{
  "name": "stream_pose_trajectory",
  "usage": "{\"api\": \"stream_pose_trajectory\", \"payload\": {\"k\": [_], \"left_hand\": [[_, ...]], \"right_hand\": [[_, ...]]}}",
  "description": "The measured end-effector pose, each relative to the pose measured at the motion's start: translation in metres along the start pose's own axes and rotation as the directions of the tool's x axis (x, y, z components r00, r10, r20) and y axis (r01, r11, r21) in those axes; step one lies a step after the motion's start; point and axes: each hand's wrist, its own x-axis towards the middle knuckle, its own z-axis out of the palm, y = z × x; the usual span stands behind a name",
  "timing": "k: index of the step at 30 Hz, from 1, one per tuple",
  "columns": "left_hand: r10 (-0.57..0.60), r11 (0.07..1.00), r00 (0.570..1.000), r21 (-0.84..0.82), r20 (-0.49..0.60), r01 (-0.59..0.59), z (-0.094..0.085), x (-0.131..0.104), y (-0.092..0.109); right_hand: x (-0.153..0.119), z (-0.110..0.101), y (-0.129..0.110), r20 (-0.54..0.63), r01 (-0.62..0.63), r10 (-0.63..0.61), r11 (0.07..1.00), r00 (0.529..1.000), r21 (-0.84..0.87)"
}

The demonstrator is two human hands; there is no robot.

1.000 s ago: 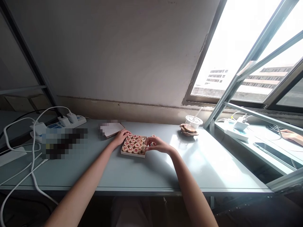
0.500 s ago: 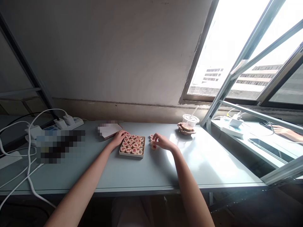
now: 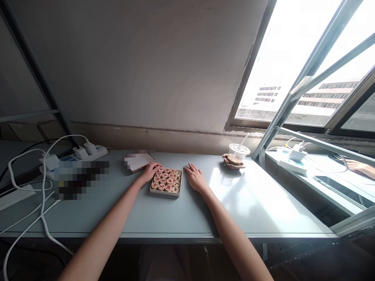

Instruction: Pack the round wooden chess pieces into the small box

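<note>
A shallow white box (image 3: 165,193) sits on the desk, filled with rows of round wooden Chinese chess pieces (image 3: 163,180). Red characters mark most of them; a column at the right has black ones. At the box's far left corner, my left hand (image 3: 150,171) grips its edge with bent fingers. My right hand (image 3: 195,178) lies palm down just right of the box, apart from it, fingers stretched out. What is under that palm is hidden; no loose pieces show around it.
A box lid (image 3: 139,161), partly blurred, lies behind my left hand. A lidded plastic cup (image 3: 238,151) with a straw stands in a brown holder at the back right. Power strips (image 3: 98,153) and white cables spread at left. Another person's hand (image 3: 359,168) shows at far right.
My right hand has gone from pinching at loose chess pieces beside the box to lying flat there. Those pieces no longer show. My left hand stays at the box corner; the view shifts slightly.
</note>
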Motion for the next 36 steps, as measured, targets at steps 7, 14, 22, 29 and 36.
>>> {"api": "stream_pose_trajectory", "payload": {"k": [7,14,22,29,36], "left_hand": [[-0.008,1.000,0.999,0.015,-0.032,0.008,0.002,0.004,-0.005],[-0.068,0.990,0.995,-0.120,0.079,0.078,0.000,0.003,-0.003],[-0.035,0.970,0.976,-0.228,0.213,0.085,0.001,-0.001,0.007],[-0.048,0.973,0.971,-0.209,0.234,0.099,0.000,-0.001,0.009],[-0.091,0.965,0.972,-0.222,0.215,0.139,0.000,-0.003,0.009]], "right_hand": [[0.003,-0.012,0.045,-0.030,-0.280,0.279,0.959,0.960,-0.044],[-0.006,-0.034,0.009,-0.234,-0.009,0.001,0.999,0.972,-0.031],[-0.015,-0.028,-0.039,-0.138,0.367,-0.352,0.925,0.926,0.100],[-0.005,-0.030,-0.023,-0.320,0.170,-0.131,0.981,0.938,0.096],[-0.002,-0.026,0.033,-0.332,-0.323,0.298,0.946,0.895,-0.022]]}}
